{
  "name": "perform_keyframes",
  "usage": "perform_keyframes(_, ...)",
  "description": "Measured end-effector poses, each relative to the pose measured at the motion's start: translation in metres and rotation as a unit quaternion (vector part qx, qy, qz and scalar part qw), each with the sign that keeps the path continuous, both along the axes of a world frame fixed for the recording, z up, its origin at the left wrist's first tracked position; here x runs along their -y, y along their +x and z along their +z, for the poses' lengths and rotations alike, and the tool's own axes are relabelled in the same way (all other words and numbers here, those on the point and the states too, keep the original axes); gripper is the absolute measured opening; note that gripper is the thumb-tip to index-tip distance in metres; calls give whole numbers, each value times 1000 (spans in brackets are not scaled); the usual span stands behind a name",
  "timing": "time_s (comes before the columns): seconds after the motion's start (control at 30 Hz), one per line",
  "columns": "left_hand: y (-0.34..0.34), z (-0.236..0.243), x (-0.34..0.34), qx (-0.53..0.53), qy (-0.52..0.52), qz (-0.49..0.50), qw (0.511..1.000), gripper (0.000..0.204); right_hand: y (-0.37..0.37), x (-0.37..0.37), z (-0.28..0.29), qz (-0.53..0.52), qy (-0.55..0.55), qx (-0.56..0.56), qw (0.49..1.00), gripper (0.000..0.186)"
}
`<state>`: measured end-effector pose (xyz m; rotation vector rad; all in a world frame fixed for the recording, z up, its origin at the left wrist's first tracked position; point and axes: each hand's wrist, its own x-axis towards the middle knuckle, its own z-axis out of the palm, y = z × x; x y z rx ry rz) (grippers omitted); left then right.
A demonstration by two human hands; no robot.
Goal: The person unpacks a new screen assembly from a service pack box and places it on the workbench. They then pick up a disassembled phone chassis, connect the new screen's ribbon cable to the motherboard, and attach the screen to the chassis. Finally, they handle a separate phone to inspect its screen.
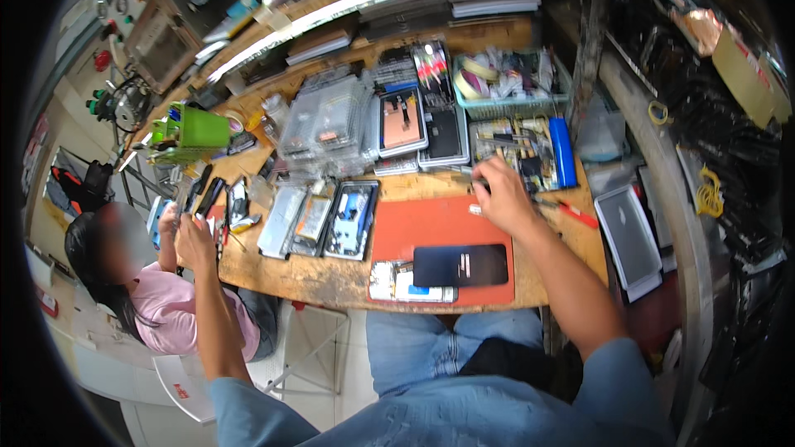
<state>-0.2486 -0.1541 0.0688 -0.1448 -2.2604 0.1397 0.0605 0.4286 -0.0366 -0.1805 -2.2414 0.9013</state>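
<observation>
My left hand (pixel 195 242) is stretched out at the far left, next to a co-worker's raised hand (pixel 168 222). Its fingers are closed; what they hold, if anything, is too small to make out. Above the far right of the orange-red mat (pixel 414 223), my right hand (pixel 502 192) has curled fingers around something dark and small that I cannot name. On the mat lies a dark smartphone screen (pixel 460 266) with small light marks on it. Partly under it is an opened phone body (pixel 397 282) with its inner parts showing.
Phone trays (pixel 352 219) stand left of the mat, with stacked clear cases (pixel 327 120) behind. Further items are a green basket (pixel 190 132), a pale green bin of tape and scraps (pixel 517 105), a blue strip (pixel 563 151) and a red-handled tool (pixel 577 214). A person in pink (pixel 178 310) sits left.
</observation>
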Motion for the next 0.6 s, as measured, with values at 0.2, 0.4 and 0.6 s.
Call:
perform_keyframes(0.2, 113, -47, -127, 74, 25, -185, 980, 12, 2, -17, 14, -18, -38, -40, 998, 13)
perform_keyframes(0.4, 216, -108, -188, 148, 389, -297, 860, 14, 15, -62, 10, -206, 102, -1, 973, 13)
perform_keyframes(0.6, 211, -136, -190, 167, 559, -297, 756, 16, 7, -50, 9, -170, 48, -23, 984, 12)
